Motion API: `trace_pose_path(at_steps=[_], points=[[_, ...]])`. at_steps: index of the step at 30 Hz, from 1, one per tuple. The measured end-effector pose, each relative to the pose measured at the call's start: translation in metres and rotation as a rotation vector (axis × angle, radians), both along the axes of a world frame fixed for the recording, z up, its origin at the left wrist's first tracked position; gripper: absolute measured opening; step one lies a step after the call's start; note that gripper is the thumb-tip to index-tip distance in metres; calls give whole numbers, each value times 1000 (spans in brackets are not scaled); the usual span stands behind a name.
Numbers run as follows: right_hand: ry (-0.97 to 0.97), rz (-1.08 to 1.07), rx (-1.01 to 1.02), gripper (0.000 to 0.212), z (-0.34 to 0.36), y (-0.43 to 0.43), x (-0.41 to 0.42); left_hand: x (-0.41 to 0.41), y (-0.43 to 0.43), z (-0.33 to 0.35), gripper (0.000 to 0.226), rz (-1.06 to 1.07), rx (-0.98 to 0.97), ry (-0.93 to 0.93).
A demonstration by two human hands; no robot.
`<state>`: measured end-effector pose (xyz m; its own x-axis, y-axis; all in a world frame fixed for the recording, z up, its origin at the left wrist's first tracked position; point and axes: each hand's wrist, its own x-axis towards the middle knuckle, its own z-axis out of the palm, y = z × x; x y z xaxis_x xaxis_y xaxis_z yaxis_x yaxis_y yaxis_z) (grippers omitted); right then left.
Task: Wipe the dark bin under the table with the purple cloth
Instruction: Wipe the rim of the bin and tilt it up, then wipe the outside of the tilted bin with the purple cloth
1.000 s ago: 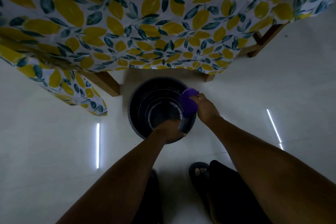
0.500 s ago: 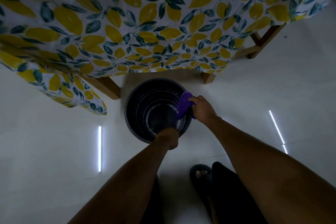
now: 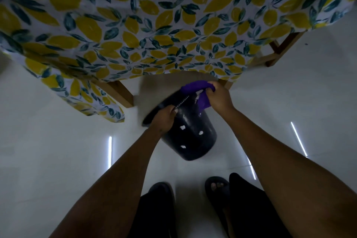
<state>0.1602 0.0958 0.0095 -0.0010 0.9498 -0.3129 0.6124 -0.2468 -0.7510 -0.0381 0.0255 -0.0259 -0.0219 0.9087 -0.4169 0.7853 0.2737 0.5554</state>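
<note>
A: Left hand (image 3: pixel 164 117) is clamped on the bin (image 3: pixel 190 133) at its rim, fingers curled over the edge. Right hand (image 3: pixel 218 98) is closed round the cloth (image 3: pixel 197 91), bunched purple, pressed at the far side of the rim.

B: And the bin itself?

A: Tipped right over. Mouth points up and away, toward the table (image 3: pixel 123 92); base points back at the person's feet (image 3: pixel 216 185). So the long axis runs from near-right to far-left, outer wall turned up to the camera.

B: Is it touching the floor (image 3: pixel 58 150)?

A: Can't tell. It hangs just in front of the table's edge, beneath the hem of the tablecloth (image 3: pixel 135 25).

B: Which hand is closer to the bare wall?

A: The left sits on it, but that one is busy holding. The cloth hand is at the top end, so I'd judge the wipe runs down the wall toward the base, along that axis, back toward the body.

B: Risk?

A: One-handed rim grip on a tilted bin; push hard and it could swing.
</note>
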Motion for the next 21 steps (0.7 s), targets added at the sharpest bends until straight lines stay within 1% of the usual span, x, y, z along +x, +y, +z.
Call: trace_pose_path(at_steps=[4,8,11,12,14,16,17,19,21], points=[[-80,72,51,35,26,-2,1,-1,-7,16,35,126,-29,-109],[-170,135,96,35,51,-12,3,1,-11,29,40,276,55,-104],[-295,267,48,30,61,-32,2,7,-14,50,43,351,130,-57],[-325,302,29,33,63,-40,1,9,-15,56,44,364,163,-45],[-369,340,-21,45,68,-54,-1,13,-19,67,45,390,218,-43],[-392,358,-79,54,73,-65,-1,15,-24,73,43,421,232,-106],[-409,376,-106,55,74,-71,-1,16,-26,73,41,438,238,-143],[-446,415,-155,53,69,-82,-2,16,-30,75,41,471,270,-187],[-415,382,-150,50,62,-90,-4,16,-30,81,41,494,300,-207]])
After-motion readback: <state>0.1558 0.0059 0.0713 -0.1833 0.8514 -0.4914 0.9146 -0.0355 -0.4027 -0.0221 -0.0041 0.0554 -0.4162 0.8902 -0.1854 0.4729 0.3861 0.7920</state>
